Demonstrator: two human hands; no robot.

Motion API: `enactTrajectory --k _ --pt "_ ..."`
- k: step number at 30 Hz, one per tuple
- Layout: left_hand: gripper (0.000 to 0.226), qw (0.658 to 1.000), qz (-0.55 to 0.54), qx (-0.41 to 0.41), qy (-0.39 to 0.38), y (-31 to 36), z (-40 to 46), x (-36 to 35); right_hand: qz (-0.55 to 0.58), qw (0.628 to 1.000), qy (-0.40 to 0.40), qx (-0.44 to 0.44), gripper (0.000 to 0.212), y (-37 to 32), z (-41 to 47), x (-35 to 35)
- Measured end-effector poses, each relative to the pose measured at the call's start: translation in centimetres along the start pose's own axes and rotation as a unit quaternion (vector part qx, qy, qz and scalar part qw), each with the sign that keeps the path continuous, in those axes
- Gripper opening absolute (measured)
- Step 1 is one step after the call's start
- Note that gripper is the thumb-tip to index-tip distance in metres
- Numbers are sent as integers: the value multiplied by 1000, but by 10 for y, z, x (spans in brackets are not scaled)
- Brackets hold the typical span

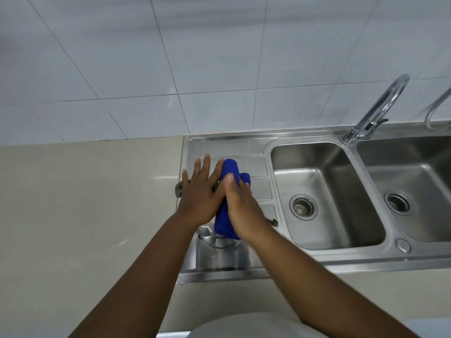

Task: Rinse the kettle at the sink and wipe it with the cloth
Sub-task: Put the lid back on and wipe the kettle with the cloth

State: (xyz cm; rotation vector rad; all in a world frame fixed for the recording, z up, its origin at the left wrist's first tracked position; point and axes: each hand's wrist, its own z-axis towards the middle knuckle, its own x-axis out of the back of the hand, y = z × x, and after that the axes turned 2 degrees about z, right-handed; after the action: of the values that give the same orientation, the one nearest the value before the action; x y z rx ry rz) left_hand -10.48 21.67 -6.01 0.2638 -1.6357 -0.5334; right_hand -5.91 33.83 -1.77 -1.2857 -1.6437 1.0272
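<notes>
A: Kettle (pixel 214 241) position, please. Where is it found?

B: It is found on the drainboard (pixel 258 189) of the stainless steel sink (pixel 405 261), left of both basins, and is largely hidden beneath the two hands. Only a shiny lower portion, a dark handle end at the left and a small protruding part at the right can be made out.

A: And the blue cloth (pixel 230 170)?

B: It is draped over the top of the kettle and is pressed between the hands, with one end seen past the fingertips and the other hanging toward the near side.

A: How are the fingers held?

B: The left hand (pixel 200 193) is laid flat with its fingers spread and extended; nothing is clasped by it, though its palm is rested against the kettle and the cloth's edge. The right hand (pixel 240 203) is wrapped over the cloth, the fingers curled down onto the fabric so that it is gripped against the kettle.

A: What else is seen?

B: A curved chrome faucet (pixel 377 108) is mounted behind the basins, each of which is fitted with a drain. A beige countertop (pixel 85 203) is seen at the left, and pale wall tiles (pixel 195 57) above.
</notes>
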Motion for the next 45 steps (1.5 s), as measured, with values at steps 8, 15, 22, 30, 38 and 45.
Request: enactTrajectory --k 8,15,22,30,38,45 --pt "74 999 20 -45 13 5 -1 4 33 988 -120 -95 72 35 47 61" --pt "108 987 -49 152 21 12 -10 -2 166 975 -130 -73 88 84 9 44" --pt "102 985 -132 94 55 13 -12 -5 91 974 -183 96 102 51 49 48" --pt "122 996 -44 75 3 8 -9 8 136 981 -137 -2 110 101 40 49" --pt "122 997 -65 -8 -51 6 -5 23 2 965 -138 222 68 96 27 40" --pt "121 998 -53 -2 -37 7 -5 20 120 983 -138 21 85 89 94 50"
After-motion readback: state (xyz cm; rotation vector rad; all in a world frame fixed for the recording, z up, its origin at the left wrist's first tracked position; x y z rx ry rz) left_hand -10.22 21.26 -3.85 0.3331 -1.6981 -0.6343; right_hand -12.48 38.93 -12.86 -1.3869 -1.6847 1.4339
